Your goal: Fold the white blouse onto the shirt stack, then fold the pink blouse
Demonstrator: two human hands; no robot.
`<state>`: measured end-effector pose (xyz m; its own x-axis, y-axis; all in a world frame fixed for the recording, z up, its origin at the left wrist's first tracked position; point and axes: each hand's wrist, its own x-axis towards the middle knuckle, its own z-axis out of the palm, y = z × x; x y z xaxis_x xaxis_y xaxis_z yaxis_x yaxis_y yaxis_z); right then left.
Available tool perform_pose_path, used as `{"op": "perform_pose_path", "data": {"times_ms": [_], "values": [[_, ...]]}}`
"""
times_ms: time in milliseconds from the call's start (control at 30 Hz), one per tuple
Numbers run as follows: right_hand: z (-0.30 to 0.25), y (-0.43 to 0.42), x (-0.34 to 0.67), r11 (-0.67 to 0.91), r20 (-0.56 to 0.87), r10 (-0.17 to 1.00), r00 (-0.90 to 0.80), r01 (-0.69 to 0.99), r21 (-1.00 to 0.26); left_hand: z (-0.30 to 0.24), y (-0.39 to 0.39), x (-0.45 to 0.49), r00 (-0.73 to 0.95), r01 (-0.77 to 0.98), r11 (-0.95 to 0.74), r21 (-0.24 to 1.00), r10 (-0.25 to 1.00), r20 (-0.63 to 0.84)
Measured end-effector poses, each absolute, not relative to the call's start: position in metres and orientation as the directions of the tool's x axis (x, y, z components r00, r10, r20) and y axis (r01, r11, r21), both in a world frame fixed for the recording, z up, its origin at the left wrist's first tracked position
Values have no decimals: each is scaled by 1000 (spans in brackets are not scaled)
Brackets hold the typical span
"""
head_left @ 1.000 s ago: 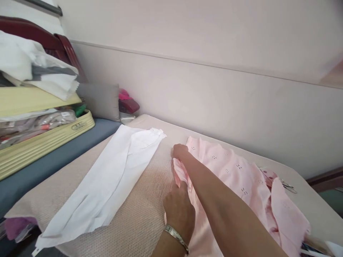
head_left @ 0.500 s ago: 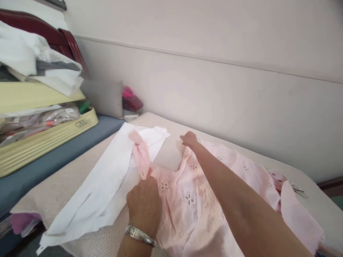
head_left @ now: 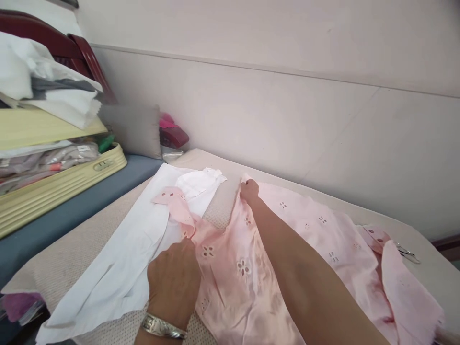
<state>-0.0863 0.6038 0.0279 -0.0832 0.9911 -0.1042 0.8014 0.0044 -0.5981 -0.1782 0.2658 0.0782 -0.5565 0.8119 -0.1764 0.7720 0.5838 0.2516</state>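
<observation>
Spreading a layer of the soft pale-pink cloth with cut-out flower shapes (head_left: 230, 282), the person leans over a beige, textured, cloth-covered surface (head_left: 79, 235), both hands down on the work. The left hand (head_left: 174, 278), with an engraved silver bangle (head_left: 163, 327) at its wrist, is a loose fist, knuckles up; its fingertips are hidden, but the pink edge runs in under them, so I take it to be gripping there. The right hand (head_left: 249, 189) is closed tightly on the cloth's upper corner, near the surface's far edge along the wall. A second ago the fists were close together; now they stand well apart, and a pink tab with two dark holes (head_left: 170, 196) has swung over onto the long, flat white cloth (head_left: 122, 254) towards the left edge. To my eye, that leaves the layer opened out between the hands, though creases still run down it, and smoothing seems called for.
</observation>
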Motion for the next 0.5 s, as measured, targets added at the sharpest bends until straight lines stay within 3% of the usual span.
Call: {"op": "perform_pose_path", "data": {"times_ms": [133,300,367,433,500], "values": [[41,574,-95,145,-65,962,-264,701,-699,85,265,-184,-615,774,628,83,776,-139],[41,466,-32,290,-8,884,-468,561,-776,83,265,-188,-555,813,577,79,809,-192],[41,408,24,408,86,806,-586,444,-797,87,265,-188,-560,810,581,79,807,-188],[44,357,89,393,78,831,-551,482,-783,96,268,-183,-585,800,596,64,800,-135],[49,318,154,303,56,911,-408,574,-761,106,273,-171,-586,806,588,60,809,-57]]}}
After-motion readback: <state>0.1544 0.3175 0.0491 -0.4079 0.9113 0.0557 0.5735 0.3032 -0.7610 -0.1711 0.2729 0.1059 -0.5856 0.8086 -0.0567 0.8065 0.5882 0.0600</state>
